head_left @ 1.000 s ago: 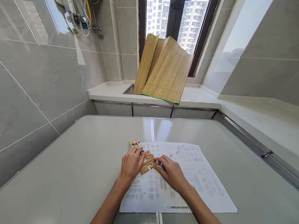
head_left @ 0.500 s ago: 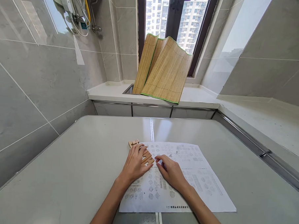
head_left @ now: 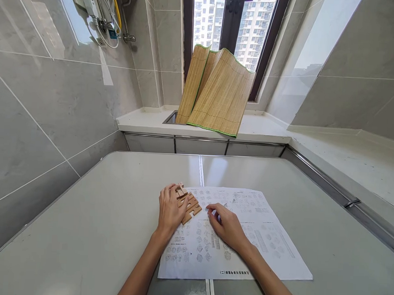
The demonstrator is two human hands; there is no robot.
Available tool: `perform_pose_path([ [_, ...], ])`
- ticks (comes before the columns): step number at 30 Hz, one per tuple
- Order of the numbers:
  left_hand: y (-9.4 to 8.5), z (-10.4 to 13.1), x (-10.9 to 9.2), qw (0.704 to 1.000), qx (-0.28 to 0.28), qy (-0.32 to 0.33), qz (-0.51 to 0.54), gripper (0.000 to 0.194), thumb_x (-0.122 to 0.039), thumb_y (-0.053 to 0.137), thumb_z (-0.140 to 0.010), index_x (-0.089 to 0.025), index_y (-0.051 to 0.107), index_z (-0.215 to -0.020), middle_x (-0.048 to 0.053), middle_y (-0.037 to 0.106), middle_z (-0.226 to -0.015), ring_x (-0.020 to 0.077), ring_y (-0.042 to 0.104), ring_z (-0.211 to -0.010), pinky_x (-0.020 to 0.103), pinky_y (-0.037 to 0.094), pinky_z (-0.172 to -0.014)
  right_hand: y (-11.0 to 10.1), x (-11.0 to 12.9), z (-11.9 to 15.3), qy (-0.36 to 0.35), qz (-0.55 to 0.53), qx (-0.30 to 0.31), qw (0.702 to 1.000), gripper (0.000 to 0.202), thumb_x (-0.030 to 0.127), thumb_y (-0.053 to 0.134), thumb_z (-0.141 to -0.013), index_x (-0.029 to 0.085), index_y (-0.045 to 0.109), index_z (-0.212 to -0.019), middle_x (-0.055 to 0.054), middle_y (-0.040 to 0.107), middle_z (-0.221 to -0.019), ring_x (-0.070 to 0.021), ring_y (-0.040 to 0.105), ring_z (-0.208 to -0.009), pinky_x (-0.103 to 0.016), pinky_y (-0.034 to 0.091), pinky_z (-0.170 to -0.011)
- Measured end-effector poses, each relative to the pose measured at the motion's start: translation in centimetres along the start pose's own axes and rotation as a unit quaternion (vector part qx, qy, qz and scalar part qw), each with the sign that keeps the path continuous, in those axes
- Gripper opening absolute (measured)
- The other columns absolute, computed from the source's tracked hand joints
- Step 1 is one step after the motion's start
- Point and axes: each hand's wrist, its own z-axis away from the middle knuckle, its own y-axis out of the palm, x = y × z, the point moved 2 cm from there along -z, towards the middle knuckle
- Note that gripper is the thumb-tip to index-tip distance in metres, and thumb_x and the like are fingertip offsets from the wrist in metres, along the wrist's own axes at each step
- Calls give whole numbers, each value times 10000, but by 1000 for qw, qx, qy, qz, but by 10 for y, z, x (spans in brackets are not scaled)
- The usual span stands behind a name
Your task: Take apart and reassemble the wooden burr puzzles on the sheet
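My left hand (head_left: 171, 212) is curved over the left side of a group of notched wooden puzzle pieces (head_left: 192, 204). Its thumb and fingers hold them at the left edge of a printed paper sheet (head_left: 277, 251). The pieces lie side by side, with slots and cutouts, and my fingers cover part of them. On the sheet, just to the right of the wood, rests my right hand (head_left: 226, 225). Its fingers are curled in towards the thumb, and whatever they may hold is hidden. Small line drawings cover the sheet.
Under the sheet is a pale glossy table (head_left: 115, 222) with a seam down its middle. Behind it, a bamboo mat (head_left: 222, 92) leans against the window on a white ledge (head_left: 142, 121). Tiled walls stand on both sides, with shower fittings (head_left: 104, 24) at upper left.
My left hand has shifted left and its grip has moved round to the side of the wooden pieces, which now show more and sit slightly turned. My right hand has hardly moved.
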Motion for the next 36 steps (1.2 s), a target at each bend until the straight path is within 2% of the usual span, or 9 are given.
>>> perform_pose_path([
  [5, 6, -5, 9, 1000, -1, -13, 0, 406, -384, 586, -944, -239, 506, -1315, 120, 544, -1398, 333, 482, -1314, 527, 396, -1103, -2, 1, -1, 2, -4, 1, 1000, 238, 294, 413, -1033, 243, 634, -1104, -46, 728, -966, -176, 641, -683, -319, 529, -670],
  [10, 14, -21, 19, 999, 20, -35, 3, 427, -388, 632, -902, -224, 528, -1283, 118, 611, -1322, 335, 529, -1265, 516, 409, -1086, -2, 1, -2, 2, -5, -3, 1000, 224, 283, 426, -1029, 245, 635, -1099, -42, 726, -980, -175, 640, -683, -318, 521, -672],
  [19, 23, -47, 33, 990, 111, -67, 58, 613, -469, 749, -802, -231, 503, -1310, 94, 668, -1291, 306, 614, -1203, 461, 472, -1045, -2, -1, -3, 4, -9, -9, 1000, 210, 238, 451, -1014, 252, 641, -1103, -21, 731, -955, -152, 650, -666, -285, 535, -655],
  [22, 23, -48, 39, 990, 106, -67, 61, 671, -481, 769, -790, -235, 485, -1346, 88, 678, -1286, 296, 618, -1208, 448, 486, -1041, -3, -1, -3, 7, -8, -8, 1000, 206, 234, 456, -1010, 250, 641, -1100, -22, 733, -958, -155, 649, -668, -288, 531, -654],
  [29, 22, -46, 47, 995, 66, -68, 27, 633, -496, 721, -852, -205, 506, -1372, 124, 669, -1327, 299, 613, -1239, 447, 488, -1059, -3, -4, -3, 18, -20, -10, 1000, 216, 263, 445, -1017, 248, 647, -1090, -29, 731, -944, -170, 650, -670, -302, 518, -652],
  [33, 17, -47, 44, 997, 39, -61, 16, 645, -505, 708, -865, -195, 505, -1393, 137, 671, -1324, 308, 616, -1236, 454, 495, -1052, -5, -5, -3, 26, -29, -15, 999, 216, 285, 449, -1016, 246, 653, -1073, -36, 730, -940, -176, 645, -678, -312, 515, -656],
  [36, 11, -49, 33, 997, 21, -61, 40, 672, -508, 715, -864, -199, 491, -1416, 130, 672, -1332, 301, 609, -1260, 451, 477, -1083, -6, -5, -4, 37, -43, -20, 998, 211, 295, 462, -1007, 249, 661, -1058, -31, 726, -911, -176, 632, -665, -307, 503, -629],
])
